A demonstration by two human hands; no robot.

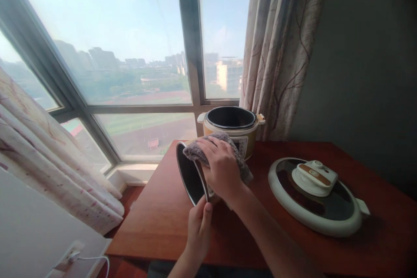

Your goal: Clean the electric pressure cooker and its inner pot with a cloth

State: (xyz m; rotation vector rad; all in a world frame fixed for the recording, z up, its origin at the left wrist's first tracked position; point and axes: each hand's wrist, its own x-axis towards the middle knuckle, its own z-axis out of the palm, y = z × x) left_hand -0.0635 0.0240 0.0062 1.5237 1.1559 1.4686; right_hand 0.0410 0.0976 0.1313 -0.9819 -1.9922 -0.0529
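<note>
A dark inner pot (189, 173) with a thin metal rim is tilted on its side above the table. My left hand (198, 223) pinches its lower rim between thumb and fingers. On the pot's upper right side, my right hand (222, 165) presses a grey fluffy cloth (194, 151), its fingers spread over the fabric. Just behind the hands stands the cooker body (250, 139), cream and gold, with a dark round opening at the top. To the right a round lid (283, 202) with a pale rim and a knob lies on the table.
The reddish-brown wooden table (146, 221) has its left edge near the window (137, 74). Patterned curtains (276, 52) hang at both sides. At the lower left, a white cable (94, 258) is plugged into a wall socket (70, 254).
</note>
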